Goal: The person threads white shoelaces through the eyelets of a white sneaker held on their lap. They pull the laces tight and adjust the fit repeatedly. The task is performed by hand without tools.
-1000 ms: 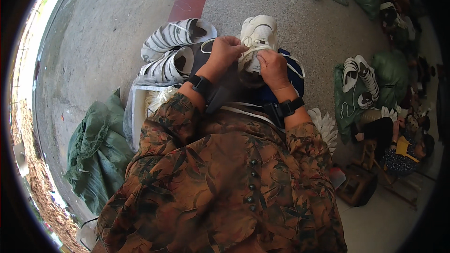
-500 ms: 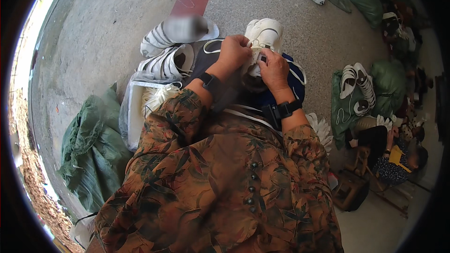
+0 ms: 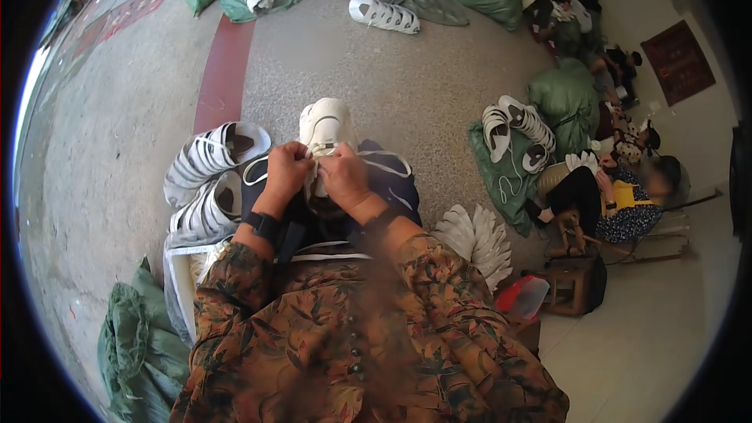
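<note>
A white sneaker [image 3: 327, 124] lies on my lap over dark blue cloth [image 3: 392, 180], its toe pointing away from me. My left hand [image 3: 287, 171] pinches the white lace at the shoe's left side. My right hand [image 3: 343, 176] grips the lace and tongue area on the right, touching the left hand. Both forearms, in patterned brown sleeves with black wristbands, come up from below.
Two rows of white sneakers [image 3: 210, 158] lie on the floor at my left, above a white bin [image 3: 182, 290] and a green sack [image 3: 137, 345]. White insoles [image 3: 474, 239] fan out at my right. A seated person [image 3: 619, 196] works by more shoes [image 3: 513, 129] and green sacks.
The view has tilted up, showing more floor and the seated person. Both hands stay on the white sneaker's laces, working closer together.
</note>
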Motion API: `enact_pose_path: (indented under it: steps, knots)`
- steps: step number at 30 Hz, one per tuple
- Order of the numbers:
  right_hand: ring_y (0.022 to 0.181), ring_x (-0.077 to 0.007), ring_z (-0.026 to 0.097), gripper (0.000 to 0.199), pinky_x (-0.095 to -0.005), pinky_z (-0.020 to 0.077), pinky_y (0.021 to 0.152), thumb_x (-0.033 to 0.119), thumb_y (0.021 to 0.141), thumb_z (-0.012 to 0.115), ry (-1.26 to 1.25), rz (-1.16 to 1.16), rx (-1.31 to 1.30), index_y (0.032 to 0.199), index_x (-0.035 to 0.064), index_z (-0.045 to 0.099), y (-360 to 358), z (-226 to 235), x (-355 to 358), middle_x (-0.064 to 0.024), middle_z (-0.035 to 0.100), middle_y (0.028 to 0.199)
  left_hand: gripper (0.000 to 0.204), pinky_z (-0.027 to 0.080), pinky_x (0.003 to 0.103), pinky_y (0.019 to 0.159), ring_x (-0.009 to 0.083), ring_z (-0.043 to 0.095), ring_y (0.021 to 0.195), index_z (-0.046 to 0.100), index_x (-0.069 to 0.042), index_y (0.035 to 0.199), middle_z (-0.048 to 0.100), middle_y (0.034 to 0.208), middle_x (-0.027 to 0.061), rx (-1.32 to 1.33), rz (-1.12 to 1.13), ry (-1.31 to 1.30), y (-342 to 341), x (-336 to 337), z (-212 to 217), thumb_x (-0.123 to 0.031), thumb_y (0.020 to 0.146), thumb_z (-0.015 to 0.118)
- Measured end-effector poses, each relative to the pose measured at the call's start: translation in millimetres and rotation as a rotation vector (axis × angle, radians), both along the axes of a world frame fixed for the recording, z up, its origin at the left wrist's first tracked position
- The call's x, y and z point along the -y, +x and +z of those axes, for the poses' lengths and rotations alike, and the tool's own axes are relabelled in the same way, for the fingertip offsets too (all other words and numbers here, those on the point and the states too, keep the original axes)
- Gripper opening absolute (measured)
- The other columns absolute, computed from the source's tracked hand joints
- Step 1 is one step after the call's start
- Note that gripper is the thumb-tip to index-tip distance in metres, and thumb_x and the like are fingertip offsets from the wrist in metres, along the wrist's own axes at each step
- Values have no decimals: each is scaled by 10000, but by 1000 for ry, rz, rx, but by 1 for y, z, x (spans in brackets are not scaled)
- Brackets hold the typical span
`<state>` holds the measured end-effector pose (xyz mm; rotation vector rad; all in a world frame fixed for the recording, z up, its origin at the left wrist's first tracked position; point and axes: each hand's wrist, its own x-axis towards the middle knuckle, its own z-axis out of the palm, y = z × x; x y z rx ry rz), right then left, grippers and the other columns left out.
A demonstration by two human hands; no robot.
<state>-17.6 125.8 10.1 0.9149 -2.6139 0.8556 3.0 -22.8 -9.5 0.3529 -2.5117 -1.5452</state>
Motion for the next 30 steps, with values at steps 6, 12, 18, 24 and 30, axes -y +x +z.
enact_pose_path:
  steps: [6, 12, 18, 24, 30]
  knots:
    - [760, -309, 549, 37, -404, 455, 698, 68, 678, 627, -94, 17, -37, 679, 32, 618, -5, -9, -2, -131, 545, 791, 165, 489, 308, 567, 185, 613, 569, 651, 5, 730, 644, 636, 107, 87, 33, 139, -7, -1, -11, -95, 629, 735]
    - [798, -309, 549, 42, -401, 446, 736, 58, 684, 606, -92, 12, 48, 697, 25, 627, -9, -19, -5, -130, 563, 805, 198, 491, 434, 649, 384, 607, 670, 618, 8, 685, 629, 689, 182, -29, -72, -458, 17, -24, 22, -181, 741, 637]
    - [810, -295, 565, 76, -407, 444, 724, 110, 702, 595, 69, 53, -70, 702, 47, 637, -6, -14, 2, -130, 582, 798, 159, 486, 403, 631, 342, 615, 613, 614, 31, 685, 626, 660, 179, 2, -50, -443, 13, -24, 9, -122, 726, 608]
    - [783, -291, 568, 80, -414, 447, 695, 128, 719, 578, 172, 86, -108, 718, 67, 629, -12, -5, 9, -128, 573, 764, 147, 489, 336, 629, 235, 640, 629, 682, 18, 782, 653, 693, 173, 10, -97, 48, 9, -4, -5, -65, 696, 596]
    - [694, -318, 513, 66, -415, 402, 623, 61, 713, 525, 143, 103, -188, 662, 67, 567, 1, 33, -33, -123, 526, 754, 191, 496, 319, 643, 219, 626, 657, 603, 20, 826, 634, 706, 111, -14, -7, 3, 12, -4, -9, -92, 673, 623]
